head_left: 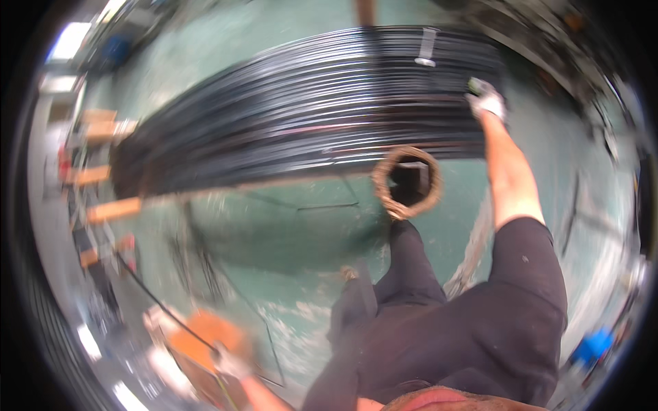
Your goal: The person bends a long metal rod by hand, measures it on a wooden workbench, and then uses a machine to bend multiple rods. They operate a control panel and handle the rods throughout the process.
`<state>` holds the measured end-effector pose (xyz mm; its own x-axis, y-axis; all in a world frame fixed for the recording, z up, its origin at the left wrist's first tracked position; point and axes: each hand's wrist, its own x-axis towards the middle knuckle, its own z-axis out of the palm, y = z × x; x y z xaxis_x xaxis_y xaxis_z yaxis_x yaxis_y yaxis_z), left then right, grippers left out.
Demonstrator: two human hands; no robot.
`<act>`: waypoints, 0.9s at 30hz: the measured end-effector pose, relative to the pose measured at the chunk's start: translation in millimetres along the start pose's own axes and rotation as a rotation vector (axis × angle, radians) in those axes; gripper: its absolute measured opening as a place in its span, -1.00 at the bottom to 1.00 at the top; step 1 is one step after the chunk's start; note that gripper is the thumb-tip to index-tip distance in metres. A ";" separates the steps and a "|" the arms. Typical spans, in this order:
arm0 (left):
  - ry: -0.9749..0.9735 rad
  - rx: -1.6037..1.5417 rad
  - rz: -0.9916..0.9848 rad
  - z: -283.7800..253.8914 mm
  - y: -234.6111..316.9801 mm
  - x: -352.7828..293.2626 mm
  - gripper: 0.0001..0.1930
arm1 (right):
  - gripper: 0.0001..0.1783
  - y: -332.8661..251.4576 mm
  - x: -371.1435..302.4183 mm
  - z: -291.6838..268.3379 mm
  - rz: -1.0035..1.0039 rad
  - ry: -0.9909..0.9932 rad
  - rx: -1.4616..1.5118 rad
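A wide stack of long black rods or tubes (pixel 295 103) lies across the upper part of the head view, with a white strip (pixel 426 46) on it. My right hand (pixel 488 101), in a white glove, is at the right end of the stack. It looks closed, and a small greenish thing shows at its fingers, too blurred to name. At the lower left, my gloved left hand (pixel 232 362) is closed round a thin black rod (pixel 164 308) that slants up and left. A brown ring (pixel 378 181), like a rope coil, sits by the stack's near edge around a dark middle.
Orange-brown blocks (pixel 113 209) stand along the left side. An orange surface (pixel 212 335) is near my left hand. Thin dark rods (pixel 329 206) lie on the green floor (pixel 301 240). Dark machinery (pixel 541 48) is at the upper right, a blue object (pixel 593 347) at the lower right.
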<state>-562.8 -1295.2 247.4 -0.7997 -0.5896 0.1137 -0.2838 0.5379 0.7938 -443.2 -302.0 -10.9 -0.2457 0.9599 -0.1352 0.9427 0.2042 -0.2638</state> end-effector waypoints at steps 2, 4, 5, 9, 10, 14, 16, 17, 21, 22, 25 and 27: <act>0.018 0.272 0.034 -32.8 5.9 18.7 -0.59 | -0.10 -13.5 16.4 -0.1 0.017 -0.045 -0.036; 0.125 0.306 0.089 -28.7 26.5 24.0 -0.60 | -0.07 30.0 68.7 37.5 -0.060 -0.084 -0.073; 0.158 0.273 0.074 -29.7 38.9 20.5 -0.62 | -0.14 29.7 78.2 47.4 -0.032 -0.060 -0.148; 0.248 0.147 -0.034 -71.3 16.5 5.9 -0.62 | -0.42 8.7 72.2 54.5 0.028 -0.029 -0.075; 0.218 0.163 -0.016 -71.4 10.4 -5.1 -0.61 | -0.39 3.1 53.2 49.6 0.060 0.034 -0.034; 0.242 0.043 -0.193 -51.6 23.2 -26.0 -0.69 | -0.26 82.3 -12.7 37.5 0.104 0.131 0.319; 0.176 0.046 -0.235 -67.2 22.6 -42.0 -0.73 | -0.39 108.6 -88.0 50.3 0.271 0.090 0.322; 0.178 0.037 -0.265 -75.1 25.4 -43.0 -0.75 | -0.44 126.1 -123.6 57.6 0.358 0.075 0.328; 0.180 -0.120 -0.271 -90.8 28.2 -21.9 -0.80 | -0.64 114.3 -336.3 85.4 0.338 -0.341 0.355; 0.179 -0.122 -0.210 -109.8 -3.5 -10.1 -0.82 | -0.68 116.1 -379.8 104.1 0.181 -0.455 0.546; 0.111 -0.568 -0.269 -146.8 -7.9 12.8 -0.76 | -0.73 -35.9 -533.1 70.7 -0.043 -0.718 0.519; 0.064 -0.709 -0.209 -182.7 2.9 23.7 -0.75 | -0.64 -96.9 -588.4 96.9 -0.257 -0.866 0.461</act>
<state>-485.9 -1417.7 361.5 -0.7277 -0.6828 -0.0650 0.0002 -0.0950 0.9955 -411.8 -905.2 1.7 -0.6807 0.3902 -0.6199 0.7041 0.1150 -0.7008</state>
